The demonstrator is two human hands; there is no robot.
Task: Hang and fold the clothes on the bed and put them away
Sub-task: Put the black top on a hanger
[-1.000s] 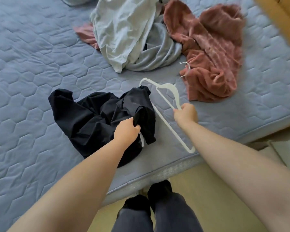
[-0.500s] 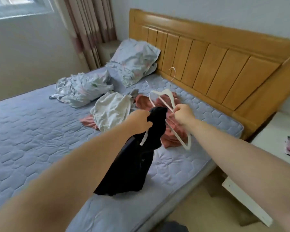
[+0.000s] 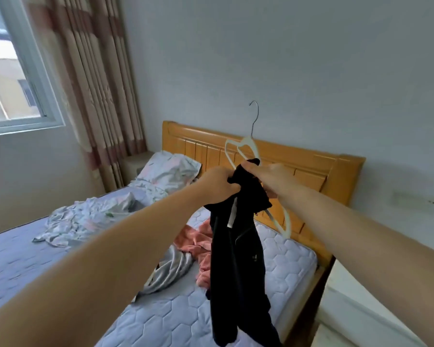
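Black garment [image 3: 238,259] held up over the bed [image 3: 23,259].
Left hand [image 3: 219,182] grips its top, right hand [image 3: 273,179] the white hanger [image 3: 246,145] beside it; the cloth partly covers a pink garment [image 3: 198,240] near the headboard [image 3: 316,171].

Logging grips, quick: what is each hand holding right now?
Left hand: closed, gripping the black garment.
Right hand: closed, holding the white hanger, fingertips also on the garment's top.
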